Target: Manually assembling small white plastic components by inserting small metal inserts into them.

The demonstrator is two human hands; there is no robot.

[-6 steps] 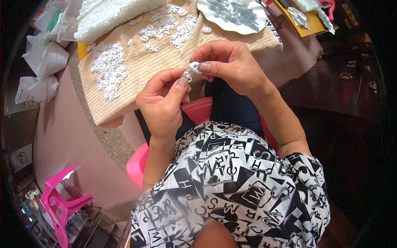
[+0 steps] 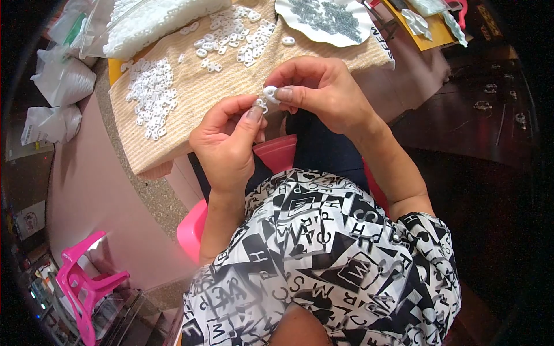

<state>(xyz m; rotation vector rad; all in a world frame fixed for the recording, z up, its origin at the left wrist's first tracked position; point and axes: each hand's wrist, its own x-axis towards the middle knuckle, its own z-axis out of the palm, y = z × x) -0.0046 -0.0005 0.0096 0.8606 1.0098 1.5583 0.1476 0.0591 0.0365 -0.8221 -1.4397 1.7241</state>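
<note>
My left hand and my right hand meet in front of my chest over a small white plastic piece. Fingertips of both hands pinch it. Just beyond the hands lies a beige woven mat strewn with several more small white plastic pieces. A second scatter of white pieces lies farther back on the mat. A white plate holding small grey metal parts stands at the back right.
A clear bag of white pieces lies at the back left. White sacks stand on the floor to the left. A pink stool is at lower left. I sit on a pink seat.
</note>
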